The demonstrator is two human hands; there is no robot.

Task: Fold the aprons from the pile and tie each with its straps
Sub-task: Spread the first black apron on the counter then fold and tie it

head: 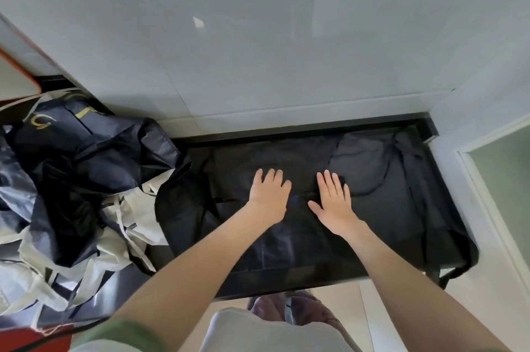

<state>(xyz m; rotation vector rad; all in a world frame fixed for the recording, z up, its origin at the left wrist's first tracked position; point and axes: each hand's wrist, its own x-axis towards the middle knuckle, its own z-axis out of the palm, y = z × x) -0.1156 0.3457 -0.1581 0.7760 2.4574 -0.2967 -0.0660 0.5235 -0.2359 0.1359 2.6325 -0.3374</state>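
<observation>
Two flat hands, left hand and right hand, fingers spread, press the apron lying lengthwise left-to-right.

Pile left of spread apron

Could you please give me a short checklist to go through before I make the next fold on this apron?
1. Both hands flat on the dark apron: ok; the left hand and right hand press it with straight fingers.
2. Cloth smooth: not ok; creases show beyond the right hand.
3. Straps gathered in: not ok; a strap hangs over the counter's near right corner.
4. Pile kept apart from this apron: cannot tell; dark cloth meets dark cloth at the left.
5. Apron within the counter: not ok; its near right corner overhangs.
</observation>
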